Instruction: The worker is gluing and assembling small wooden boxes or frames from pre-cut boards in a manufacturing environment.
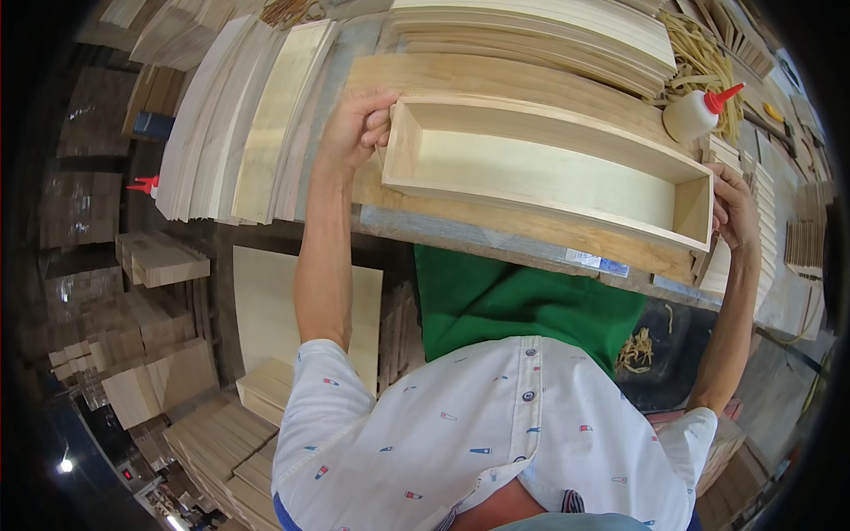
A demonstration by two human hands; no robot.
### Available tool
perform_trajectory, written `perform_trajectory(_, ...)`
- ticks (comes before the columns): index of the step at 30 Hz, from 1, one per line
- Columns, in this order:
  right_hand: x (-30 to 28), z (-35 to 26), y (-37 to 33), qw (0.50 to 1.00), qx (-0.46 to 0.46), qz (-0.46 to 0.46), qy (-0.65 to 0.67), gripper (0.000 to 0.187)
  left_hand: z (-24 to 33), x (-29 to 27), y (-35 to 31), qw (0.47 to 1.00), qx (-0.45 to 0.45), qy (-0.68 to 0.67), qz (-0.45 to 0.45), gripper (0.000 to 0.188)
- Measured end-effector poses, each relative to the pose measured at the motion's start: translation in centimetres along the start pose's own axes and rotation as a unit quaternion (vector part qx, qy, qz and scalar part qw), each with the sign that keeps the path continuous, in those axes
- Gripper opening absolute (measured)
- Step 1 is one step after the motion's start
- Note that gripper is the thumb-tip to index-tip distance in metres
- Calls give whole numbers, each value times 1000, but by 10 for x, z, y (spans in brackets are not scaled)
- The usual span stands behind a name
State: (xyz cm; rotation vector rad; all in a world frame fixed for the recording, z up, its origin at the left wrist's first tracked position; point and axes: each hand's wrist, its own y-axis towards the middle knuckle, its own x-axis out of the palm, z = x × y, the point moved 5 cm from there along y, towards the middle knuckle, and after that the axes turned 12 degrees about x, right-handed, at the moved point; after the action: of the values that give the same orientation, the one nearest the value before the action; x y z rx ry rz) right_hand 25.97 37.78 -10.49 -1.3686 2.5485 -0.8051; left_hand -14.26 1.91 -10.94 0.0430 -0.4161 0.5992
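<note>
As left grip (357, 129), right grip (737, 205) hold ends, open wooden box (544, 177)

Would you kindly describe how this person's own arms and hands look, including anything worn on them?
The left hand and right hand are bare, without gloves. No watch or bracelet shows at either wrist. Both forearms are uncovered; the left sleeve and right sleeve are short and white, and small red and blue motifs show on the left one.
</note>
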Motion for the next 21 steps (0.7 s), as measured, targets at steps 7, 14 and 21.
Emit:
perform_trajectory(7,2,-4,-20,995,25,93,-40,34,3,16,-17,978,27,180,100,30)
perform_trajectory(14,69,-39,-81,775,-225,149,-572,92,46,69,-59,746,171,624,-160,97)
perform_trajectory(21,85,-37,-59,754,-197,100,-618,115,43,93,-40,736,97,641,-195,117)
